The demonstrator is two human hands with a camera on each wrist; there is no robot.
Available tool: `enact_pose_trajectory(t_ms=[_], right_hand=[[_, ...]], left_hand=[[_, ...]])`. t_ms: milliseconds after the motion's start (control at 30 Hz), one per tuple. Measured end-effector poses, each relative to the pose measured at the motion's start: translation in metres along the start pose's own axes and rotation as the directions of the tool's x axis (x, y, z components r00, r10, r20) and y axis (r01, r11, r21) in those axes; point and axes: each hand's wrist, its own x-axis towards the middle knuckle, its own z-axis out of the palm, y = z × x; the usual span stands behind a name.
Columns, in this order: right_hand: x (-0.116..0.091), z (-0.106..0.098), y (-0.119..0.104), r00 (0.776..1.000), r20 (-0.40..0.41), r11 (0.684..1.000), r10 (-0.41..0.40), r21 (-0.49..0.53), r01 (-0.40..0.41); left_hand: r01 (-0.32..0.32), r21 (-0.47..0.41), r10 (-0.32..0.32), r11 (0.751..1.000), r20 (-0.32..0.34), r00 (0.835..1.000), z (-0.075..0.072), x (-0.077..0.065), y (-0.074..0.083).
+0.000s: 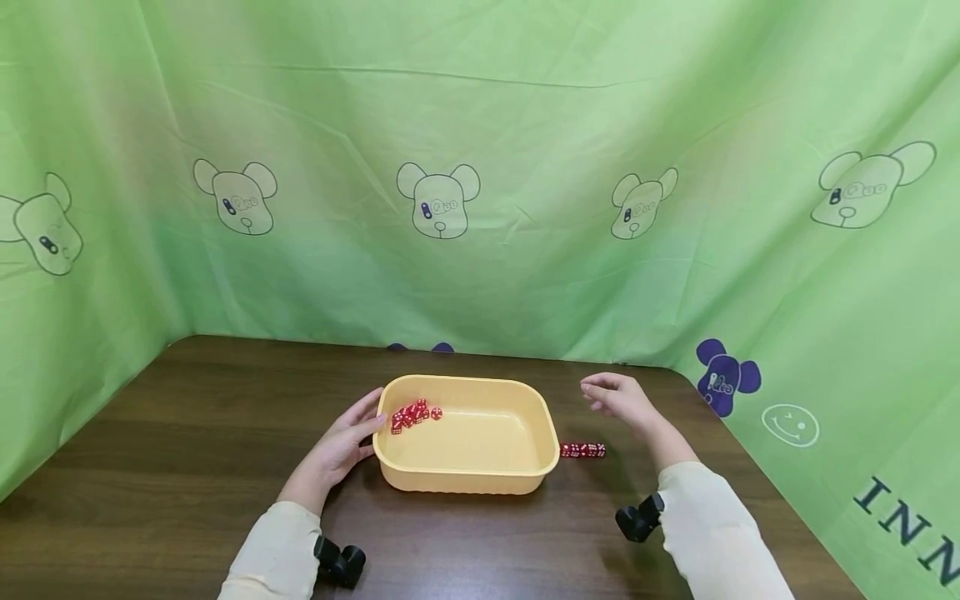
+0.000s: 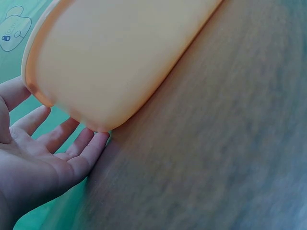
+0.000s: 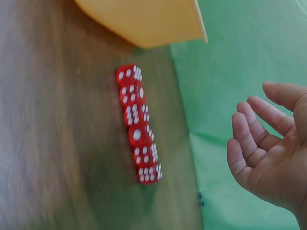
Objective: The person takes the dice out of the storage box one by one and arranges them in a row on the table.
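Observation:
A yellow plastic basin [image 1: 465, 482] stands on the table with several red dice [image 1: 408, 415] heaped inside at its left end. My left hand [image 1: 341, 446] holds that end, thumb over the rim and fingers against the outer wall; the left wrist view shows the fingertips touching the basin [image 2: 110, 62]. To the right of the basin, several red dice with white dots form a straight row [image 3: 136, 127] on the tabletop. My right hand [image 1: 618, 400] hovers above and beyond this row, fingers loosely bent. In the right wrist view nothing lies in its palm.
The dark wooden table [image 1: 187, 433] is bounded at the back and sides by a green curtain [image 1: 525, 275] printed with bear heads. Black wrist cameras [image 1: 640, 518] are strapped on both sleeves.

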Motion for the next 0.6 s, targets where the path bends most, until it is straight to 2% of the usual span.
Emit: enact_pose_trajectory(t_ms=[333,600], right_hand=[[0.012,0.016,-0.02,1.0,0.008,0.999,-0.023,0.025,0.023],[0.025,0.039,-0.036,0.998,0.014,0.997,-0.061,0.04,0.061]], left_hand=[[0.002,0.002,-0.002,1.0,-0.004,1.0,0.0,0.0,0.0],[0.0,0.002,0.0,1.0,-0.006,1.0,-0.001,0.001,0.0]])
